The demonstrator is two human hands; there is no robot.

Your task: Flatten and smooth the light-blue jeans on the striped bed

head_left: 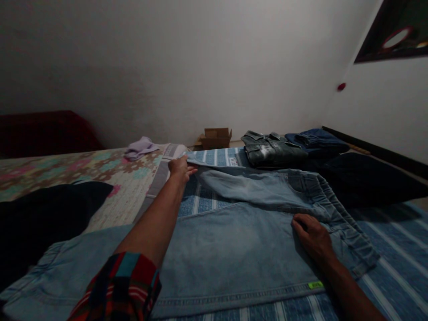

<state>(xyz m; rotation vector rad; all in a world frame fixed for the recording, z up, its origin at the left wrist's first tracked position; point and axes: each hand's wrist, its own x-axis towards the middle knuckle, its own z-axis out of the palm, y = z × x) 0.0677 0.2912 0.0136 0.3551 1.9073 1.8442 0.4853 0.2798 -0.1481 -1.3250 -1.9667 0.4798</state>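
Light blue jeans point(227, 249) lie spread across the bed, with the gathered elastic waist at the right and the legs running left. At the far leg, my left hand point(179, 168) pinches the denim and lifts that edge slightly. My right hand point(312, 236) rests on the jeans near the waist, its fingers curled against the cloth; whether it grips a fold I cannot make out. A small green tag point(315, 285) shows on the near side seam.
A folded grey-green denim garment point(272, 149) and folded dark blue clothing point(317, 140) lie at the back right. Dark cloth point(371, 178) is beside them. A lilac cloth point(141, 148) sits on the floral sheet point(117, 196); a cardboard box point(216, 139) stands by the wall.
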